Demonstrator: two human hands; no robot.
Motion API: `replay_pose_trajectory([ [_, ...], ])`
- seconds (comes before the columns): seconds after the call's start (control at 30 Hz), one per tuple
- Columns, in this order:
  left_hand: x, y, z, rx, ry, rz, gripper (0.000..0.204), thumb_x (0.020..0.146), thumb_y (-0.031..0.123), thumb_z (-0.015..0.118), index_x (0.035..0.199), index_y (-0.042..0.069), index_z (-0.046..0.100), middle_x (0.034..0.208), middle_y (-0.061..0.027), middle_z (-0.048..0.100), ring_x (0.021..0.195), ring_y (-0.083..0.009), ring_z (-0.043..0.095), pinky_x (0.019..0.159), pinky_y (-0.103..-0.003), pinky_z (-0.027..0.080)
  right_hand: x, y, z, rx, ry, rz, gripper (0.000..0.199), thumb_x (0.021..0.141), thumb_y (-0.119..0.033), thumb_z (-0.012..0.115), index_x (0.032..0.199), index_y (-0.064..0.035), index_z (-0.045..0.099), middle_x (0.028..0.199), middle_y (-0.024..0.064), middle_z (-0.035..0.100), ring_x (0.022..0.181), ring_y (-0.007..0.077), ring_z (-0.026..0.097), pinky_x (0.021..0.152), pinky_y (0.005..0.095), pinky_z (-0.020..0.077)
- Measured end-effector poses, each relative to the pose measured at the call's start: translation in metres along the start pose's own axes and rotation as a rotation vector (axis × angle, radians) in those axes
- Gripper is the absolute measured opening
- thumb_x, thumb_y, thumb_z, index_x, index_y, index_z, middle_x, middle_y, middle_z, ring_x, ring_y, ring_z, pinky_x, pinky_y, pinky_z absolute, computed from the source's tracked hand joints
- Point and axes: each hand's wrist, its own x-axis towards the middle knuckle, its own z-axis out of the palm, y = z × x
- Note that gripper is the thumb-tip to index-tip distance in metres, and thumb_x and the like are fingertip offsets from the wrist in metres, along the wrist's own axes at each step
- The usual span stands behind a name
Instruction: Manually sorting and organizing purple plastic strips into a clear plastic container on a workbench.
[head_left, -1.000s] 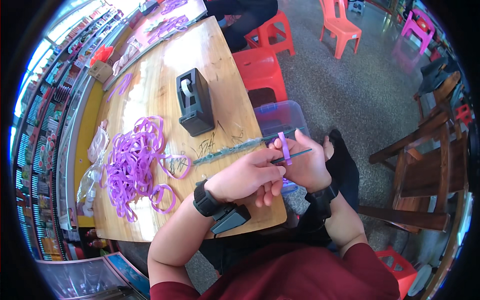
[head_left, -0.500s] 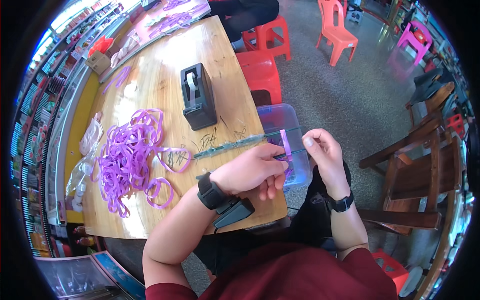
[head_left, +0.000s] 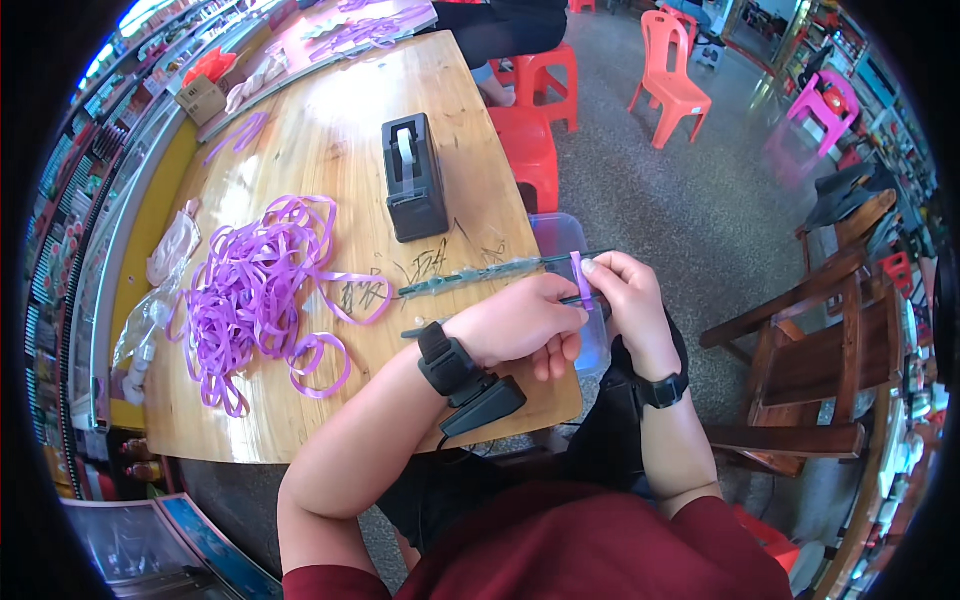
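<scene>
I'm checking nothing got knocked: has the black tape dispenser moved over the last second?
No: the tape dispenser stands in the same spot beside the black scribbles on the wooden table.

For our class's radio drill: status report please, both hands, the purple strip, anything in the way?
Left hand gripping dark stick. Right hand at purple strip, grip unclear. Black tape dispenser apart from both hands, not between them.
</scene>
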Motion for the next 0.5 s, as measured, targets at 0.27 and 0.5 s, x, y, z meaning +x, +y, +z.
replay_pose_trajectory([
  [0.27,0.002,-0.004,-0.002,0.008,0.003,0.016,0.014,0.098,0.015,0.052,0.098,0.001,0.056,0.075,-0.0056,0.063,0.056,-0.0119,0.063,0.045,-0.023,0.050,0.007,0.005,-0.008,0.336,-0.224,0.264,0.023,0.096,-0.026,0.059,0.101,-0.0046,0.065,0.092,0.0032,0.066,0.082,0.0132,0.062,0.077,0.0289,0.0486],
  [0.5,0.004,-0.008,-0.004,0.019,0.003,0.016,0.014,0.098,0.015,0.052,0.099,0.002,0.056,0.075,-0.0058,0.063,0.057,-0.0125,0.064,0.045,-0.024,0.050,0.007,-0.012,-0.006,0.406,-0.287,0.338,0.031,0.096,-0.034,0.061,0.099,-0.0036,0.068,0.092,0.0050,0.067,0.081,0.0154,0.063,0.076,0.0291,0.0499],
])
